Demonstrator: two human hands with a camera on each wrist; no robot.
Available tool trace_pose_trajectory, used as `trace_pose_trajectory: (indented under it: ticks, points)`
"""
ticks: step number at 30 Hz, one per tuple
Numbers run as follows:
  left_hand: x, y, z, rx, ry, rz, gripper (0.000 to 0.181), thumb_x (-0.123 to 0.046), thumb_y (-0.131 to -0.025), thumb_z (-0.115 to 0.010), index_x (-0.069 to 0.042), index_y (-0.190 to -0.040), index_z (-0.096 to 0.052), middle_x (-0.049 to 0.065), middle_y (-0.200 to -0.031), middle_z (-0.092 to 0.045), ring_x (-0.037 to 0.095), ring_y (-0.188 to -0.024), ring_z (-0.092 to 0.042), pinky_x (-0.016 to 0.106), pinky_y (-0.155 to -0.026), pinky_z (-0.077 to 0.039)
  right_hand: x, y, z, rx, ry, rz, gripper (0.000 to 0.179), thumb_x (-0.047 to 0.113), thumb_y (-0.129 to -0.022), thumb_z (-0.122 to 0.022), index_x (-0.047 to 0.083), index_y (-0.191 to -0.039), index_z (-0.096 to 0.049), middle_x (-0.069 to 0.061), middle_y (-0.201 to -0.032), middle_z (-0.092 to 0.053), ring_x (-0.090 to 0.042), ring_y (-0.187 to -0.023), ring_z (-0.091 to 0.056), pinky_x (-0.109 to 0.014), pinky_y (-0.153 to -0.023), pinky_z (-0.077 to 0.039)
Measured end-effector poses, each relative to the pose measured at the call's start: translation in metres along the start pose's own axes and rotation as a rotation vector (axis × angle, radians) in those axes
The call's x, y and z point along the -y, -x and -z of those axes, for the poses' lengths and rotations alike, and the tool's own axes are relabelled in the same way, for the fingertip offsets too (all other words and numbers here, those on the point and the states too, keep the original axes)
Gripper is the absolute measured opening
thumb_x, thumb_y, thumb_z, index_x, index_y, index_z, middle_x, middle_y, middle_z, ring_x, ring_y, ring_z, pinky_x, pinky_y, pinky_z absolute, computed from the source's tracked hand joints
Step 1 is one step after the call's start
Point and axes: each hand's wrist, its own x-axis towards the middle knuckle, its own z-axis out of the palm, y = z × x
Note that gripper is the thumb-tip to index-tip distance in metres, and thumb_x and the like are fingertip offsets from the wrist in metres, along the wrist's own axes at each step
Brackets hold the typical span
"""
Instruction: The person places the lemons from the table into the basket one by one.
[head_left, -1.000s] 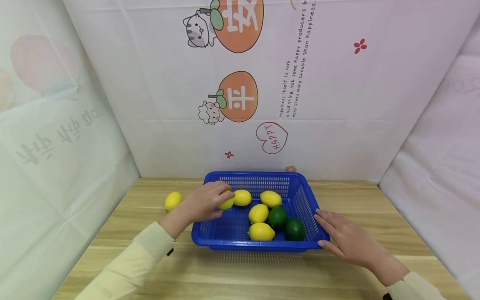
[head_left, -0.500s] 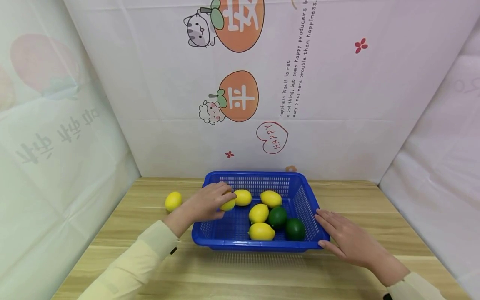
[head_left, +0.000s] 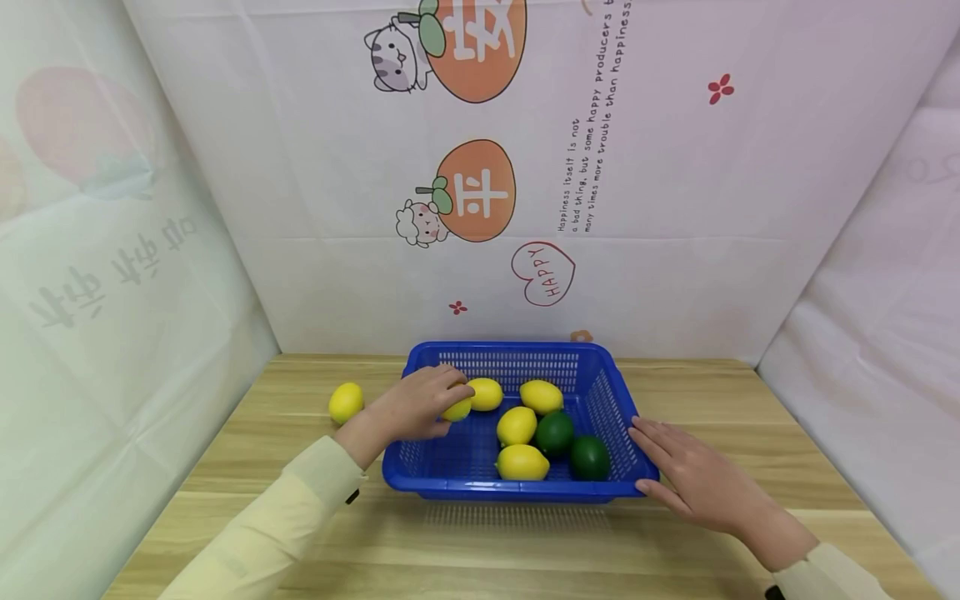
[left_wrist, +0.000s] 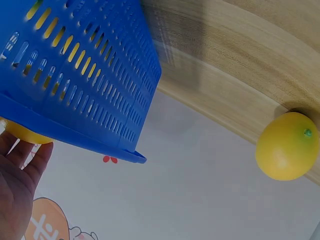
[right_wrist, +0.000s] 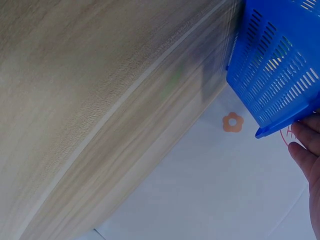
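My left hand (head_left: 422, 404) reaches over the left side of a blue plastic basket (head_left: 517, 487) and grips a yellow lemon (head_left: 457, 409), partly covered by the fingers. In the left wrist view, the fingertips (left_wrist: 42, 155) curl against the lemon's underside (left_wrist: 25, 134) at the basket rim. Inside the basket lie several other lemons (head_left: 523, 462) and two dark green round fruits (head_left: 589, 458), grouped toward the middle and right. My right hand (head_left: 697, 479) rests on the basket's right rim, fingers fairly straight, thumb near the front corner. Another lemon (head_left: 347, 403) sits on the table left of the basket.
The basket stands on a wood-grain table (head_left: 480, 550), close to a printed white cloth backdrop (head_left: 637, 283). White cloth walls (head_left: 112, 350) rise on both sides. The loose lemon lies beside my left wrist.
My left hand has shifted very slightly to the right with the lemon over the last second. The right hand and the basket look the same.
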Motion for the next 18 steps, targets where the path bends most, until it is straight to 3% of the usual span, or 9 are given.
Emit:
trace_pose_trajectory:
  ticks: [18]
  points:
    - [0.0024, -0.0053, -0.0036, 0.089, -0.003, 0.016, 0.053, -0.024, -0.075, -0.083, -0.008, -0.119, -0.059, 0.007, -0.108, -0.058, 0.022, -0.096, -0.056, 0.032, -0.085, -0.051, 0.0006, -0.0006, -0.0002, -0.002, -0.006, -0.006, 0.06, 0.043, -0.094, -0.06, -0.006, -0.129, -0.057, -0.023, -0.133, -0.055, -0.039, -0.117, -0.056, -0.055, -0.092, -0.05]
